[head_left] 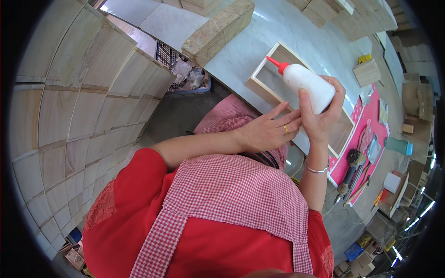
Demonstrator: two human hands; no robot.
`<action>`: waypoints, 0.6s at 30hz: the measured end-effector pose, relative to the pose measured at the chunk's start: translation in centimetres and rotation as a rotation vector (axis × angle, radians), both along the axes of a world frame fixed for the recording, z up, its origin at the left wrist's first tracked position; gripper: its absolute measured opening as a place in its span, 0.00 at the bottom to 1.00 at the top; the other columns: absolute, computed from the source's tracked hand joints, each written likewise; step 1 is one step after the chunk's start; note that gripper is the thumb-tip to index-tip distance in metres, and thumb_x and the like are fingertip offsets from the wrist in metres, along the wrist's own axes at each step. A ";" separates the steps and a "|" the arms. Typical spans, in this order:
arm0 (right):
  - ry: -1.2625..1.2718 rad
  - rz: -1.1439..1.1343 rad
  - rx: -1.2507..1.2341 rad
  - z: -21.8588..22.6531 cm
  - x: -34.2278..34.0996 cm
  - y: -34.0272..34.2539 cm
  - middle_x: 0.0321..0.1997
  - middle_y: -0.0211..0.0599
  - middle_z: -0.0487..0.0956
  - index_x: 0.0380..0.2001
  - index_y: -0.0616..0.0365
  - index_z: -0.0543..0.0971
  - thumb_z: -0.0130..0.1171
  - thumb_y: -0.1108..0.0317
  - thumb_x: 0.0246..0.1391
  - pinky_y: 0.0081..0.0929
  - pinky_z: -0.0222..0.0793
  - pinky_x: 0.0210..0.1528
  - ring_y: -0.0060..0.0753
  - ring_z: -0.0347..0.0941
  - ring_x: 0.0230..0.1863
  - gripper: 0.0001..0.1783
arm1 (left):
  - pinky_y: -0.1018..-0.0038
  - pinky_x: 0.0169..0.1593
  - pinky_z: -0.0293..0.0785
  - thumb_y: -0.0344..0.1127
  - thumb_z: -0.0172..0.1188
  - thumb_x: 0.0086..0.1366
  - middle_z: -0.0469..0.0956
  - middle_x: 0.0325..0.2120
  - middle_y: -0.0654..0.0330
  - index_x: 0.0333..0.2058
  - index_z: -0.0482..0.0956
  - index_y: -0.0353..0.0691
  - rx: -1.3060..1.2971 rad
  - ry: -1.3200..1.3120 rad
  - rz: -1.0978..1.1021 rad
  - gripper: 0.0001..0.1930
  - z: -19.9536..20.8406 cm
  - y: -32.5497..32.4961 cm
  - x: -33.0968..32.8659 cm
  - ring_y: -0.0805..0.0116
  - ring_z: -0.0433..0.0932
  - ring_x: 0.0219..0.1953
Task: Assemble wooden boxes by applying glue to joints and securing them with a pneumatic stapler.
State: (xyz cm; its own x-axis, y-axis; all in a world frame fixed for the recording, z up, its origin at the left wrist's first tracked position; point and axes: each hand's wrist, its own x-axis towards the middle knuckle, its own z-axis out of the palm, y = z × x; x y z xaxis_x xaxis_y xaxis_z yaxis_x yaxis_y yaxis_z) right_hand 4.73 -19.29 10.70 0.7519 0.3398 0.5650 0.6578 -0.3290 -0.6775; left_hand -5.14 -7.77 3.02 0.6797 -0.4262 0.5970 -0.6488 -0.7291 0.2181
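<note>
Red shirt (222, 245) nearest; white bottle (306, 85) in right fingers (338, 89).

Well left of the left hand (270, 132), I see stacked panels (69, 113) rising like a wall. Between them and that hand, a blue crate (208, 85) of scraps (187, 74) sits low, under a long brown block (218, 33) on the edge of the pale table (234, 62). Right of the right hand (320, 121), I have a pink mat (339, 163) with a tool (354, 158) on it, then a teal jar (397, 145). Beyond that hand, to its right, I make out a yellow item (365, 59) against a small wood block (367, 72).
</note>
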 end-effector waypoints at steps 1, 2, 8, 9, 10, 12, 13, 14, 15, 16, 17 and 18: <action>-0.006 -0.013 0.003 0.0 0.4 0.2 0.47 0.44 0.76 0.52 0.64 0.69 0.74 0.71 0.44 0.32 0.74 0.48 0.38 0.77 0.46 0.33 | 0.43 0.69 0.55 0.38 0.54 0.63 0.69 0.61 0.52 0.46 0.79 0.37 -0.007 -0.030 0.006 0.16 0.1 0.0 -0.1 0.55 0.61 0.69; -0.012 -0.027 0.006 0.0 0.7 0.4 0.47 0.44 0.76 0.52 0.63 0.69 0.74 0.70 0.44 0.32 0.74 0.48 0.38 0.77 0.46 0.33 | 0.44 0.69 0.55 0.38 0.54 0.63 0.69 0.61 0.53 0.47 0.79 0.38 0.011 -0.019 0.018 0.17 0.1 0.0 -0.1 0.57 0.62 0.69; -0.060 -0.074 -0.021 0.2 2.5 1.0 0.49 0.41 0.75 0.53 0.61 0.70 0.73 0.68 0.49 0.30 0.72 0.50 0.33 0.74 0.48 0.30 | 0.49 0.70 0.53 0.38 0.53 0.64 0.67 0.64 0.55 0.48 0.80 0.40 0.071 0.002 0.066 0.17 0.3 -0.2 -0.1 0.61 0.62 0.70; -0.087 -0.090 -0.023 0.1 2.7 1.1 0.48 0.42 0.76 0.52 0.61 0.70 0.74 0.68 0.48 0.31 0.73 0.48 0.36 0.75 0.46 0.30 | 0.49 0.70 0.53 0.38 0.53 0.64 0.67 0.64 0.55 0.48 0.80 0.40 0.062 -0.027 0.072 0.17 0.3 -0.2 -0.1 0.61 0.62 0.70; -0.114 -0.106 -0.026 0.1 2.9 1.1 0.46 0.43 0.77 0.52 0.61 0.71 0.74 0.68 0.47 0.32 0.74 0.46 0.38 0.77 0.44 0.31 | 0.49 0.70 0.53 0.38 0.53 0.64 0.66 0.64 0.55 0.48 0.80 0.41 0.066 -0.019 0.071 0.16 0.3 -0.2 -0.1 0.61 0.61 0.70; -0.143 -0.124 -0.027 0.1 3.1 0.9 0.45 0.44 0.78 0.51 0.61 0.71 0.75 0.67 0.46 0.33 0.75 0.44 0.40 0.78 0.42 0.31 | 0.49 0.70 0.52 0.38 0.53 0.64 0.65 0.66 0.55 0.48 0.80 0.41 0.079 0.017 0.063 0.16 0.3 -0.2 -0.1 0.61 0.60 0.71; -0.146 -0.126 -0.032 0.1 3.1 0.7 0.45 0.44 0.78 0.51 0.61 0.71 0.75 0.67 0.46 0.33 0.75 0.44 0.40 0.78 0.42 0.31 | 0.49 0.70 0.52 0.38 0.53 0.64 0.65 0.66 0.55 0.48 0.80 0.41 0.076 -0.005 0.068 0.16 0.3 -0.2 -0.1 0.61 0.60 0.71; -0.149 -0.130 -0.036 0.0 3.1 0.5 0.45 0.44 0.78 0.51 0.61 0.71 0.75 0.67 0.46 0.33 0.75 0.44 0.40 0.78 0.42 0.31 | 0.49 0.70 0.52 0.38 0.53 0.64 0.65 0.66 0.55 0.48 0.80 0.41 0.075 -0.004 0.071 0.16 0.3 -0.2 -0.1 0.61 0.59 0.71; -0.141 -0.147 -0.039 0.0 3.1 0.2 0.45 0.44 0.78 0.51 0.61 0.71 0.75 0.67 0.46 0.33 0.75 0.44 0.40 0.78 0.42 0.31 | 0.49 0.70 0.52 0.38 0.53 0.64 0.65 0.66 0.55 0.47 0.80 0.41 0.074 -0.002 0.073 0.16 0.3 -0.2 -0.1 0.61 0.59 0.71; -0.153 -0.138 -0.041 0.0 3.0 -0.1 0.45 0.44 0.78 0.51 0.61 0.71 0.75 0.67 0.46 0.33 0.75 0.44 0.40 0.78 0.42 0.31 | 0.49 0.70 0.51 0.38 0.53 0.64 0.65 0.66 0.55 0.47 0.80 0.41 0.083 0.023 0.067 0.15 0.3 -0.2 -0.1 0.61 0.59 0.71; -0.150 -0.149 -0.041 0.0 3.0 -0.5 0.45 0.44 0.78 0.51 0.61 0.71 0.75 0.67 0.46 0.33 0.75 0.44 0.40 0.78 0.42 0.31 | 0.49 0.70 0.51 0.38 0.53 0.64 0.65 0.66 0.55 0.47 0.80 0.41 0.073 -0.001 0.069 0.15 0.3 -0.3 -0.2 0.61 0.59 0.71; -0.148 -0.158 -0.042 0.1 3.0 -0.8 0.45 0.44 0.78 0.51 0.61 0.71 0.75 0.67 0.46 0.33 0.75 0.44 0.39 0.78 0.42 0.31 | 0.49 0.70 0.51 0.38 0.53 0.64 0.65 0.66 0.55 0.47 0.80 0.41 0.078 0.002 0.072 0.15 0.3 -0.3 -0.2 0.62 0.59 0.71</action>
